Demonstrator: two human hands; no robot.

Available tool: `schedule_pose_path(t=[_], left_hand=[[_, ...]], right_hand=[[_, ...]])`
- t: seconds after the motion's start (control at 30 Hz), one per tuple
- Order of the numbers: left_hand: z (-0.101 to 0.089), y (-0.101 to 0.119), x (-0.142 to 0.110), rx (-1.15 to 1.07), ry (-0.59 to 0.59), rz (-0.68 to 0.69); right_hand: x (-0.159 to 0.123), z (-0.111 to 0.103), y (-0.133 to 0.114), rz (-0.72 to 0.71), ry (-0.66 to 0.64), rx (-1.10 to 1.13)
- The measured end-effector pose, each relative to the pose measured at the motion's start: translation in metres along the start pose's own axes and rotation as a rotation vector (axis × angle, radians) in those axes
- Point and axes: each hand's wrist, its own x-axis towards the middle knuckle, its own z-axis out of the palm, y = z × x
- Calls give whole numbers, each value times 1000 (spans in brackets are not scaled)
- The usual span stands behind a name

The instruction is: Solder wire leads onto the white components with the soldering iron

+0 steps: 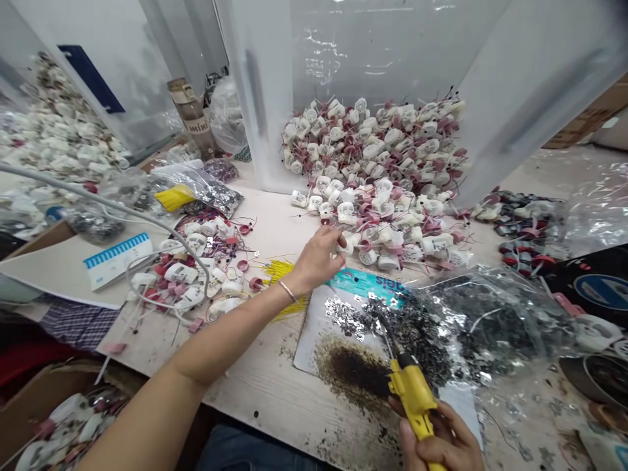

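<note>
My left hand reaches in from the left, with a thin bangle on its wrist. Its fingers pinch a white plastic part at the front of a large heap of white parts with red discs and thin wires. My right hand grips a yellow-handled soldering iron at the bottom of the view. The iron's metal tip points up into loose silver metal pieces, close to a scorched, dark-stained card. A clear bag of the silver pieces lies to the right.
Translucent plastic panels stand behind the heap. A smaller pile of wired parts and a yellow wire bundle lie on the bench at left. A grey cable crosses there. A cardboard box of parts sits low at left.
</note>
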Motion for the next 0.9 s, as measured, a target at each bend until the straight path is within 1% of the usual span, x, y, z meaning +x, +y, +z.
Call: schedule_pose_path(t=[0.07, 0.1, 0.17, 0.23, 0.27, 0.3, 0.37, 0.4, 0.47, 0.57, 0.6, 0.63, 0.67, 0.73, 0.77, 0.8, 0.83, 0.87, 0.9], left_hand=[[-14, 5, -15, -56, 86, 191], [-20, 10, -25, -66, 95, 302], [-30, 24, -50, -31, 37, 543], [-38, 39, -76, 40, -70, 784], [-41, 45, -89, 71, -124, 880], [-43, 49, -101, 91, -176, 953], [-46, 52, -120, 108, -259, 1033], [-47, 51, -128, 114, -294, 1048], [-50, 45, -139, 143, -346, 1057], [-61, 35, -149, 189, -414, 1002], [-65, 32, -151, 195, -441, 951], [-70, 29, -154, 196, -468, 866], [-73, 27, -157, 198, -487, 743], [-77, 24, -165, 207, -500, 418], [-77, 24, -170, 204, -501, 254], [-75, 25, -175, 192, -505, 120], [-72, 27, -180, 175, -516, 25], [-67, 29, -185, 153, -527, -28], [-62, 32, -189, 136, -537, -45]], right_hand=[[8, 0, -3, -50, 11, -11], [11, 1, -5, -37, 38, -10], [16, 7, -11, 48, 90, 40], [19, 14, -16, 168, 100, 163], [20, 18, -18, 220, 88, 216], [21, 22, -19, 262, 61, 237], [22, 29, -19, 271, -45, 184], [22, 32, -18, 241, -99, 128], [21, 36, -14, 126, -196, 35], [17, 37, -6, -126, -277, -40], [16, 35, -4, -194, -285, -63], [14, 33, -2, -236, -287, -85], [12, 30, -2, -254, -277, -103], [10, 24, -3, -232, -238, -135], [9, 22, -4, -210, -205, -155], [8, 20, -6, -189, -169, -171], [8, 19, -7, -172, -140, -181], [7, 19, -9, -159, -119, -186], [7, 20, -11, -150, -112, -184]])
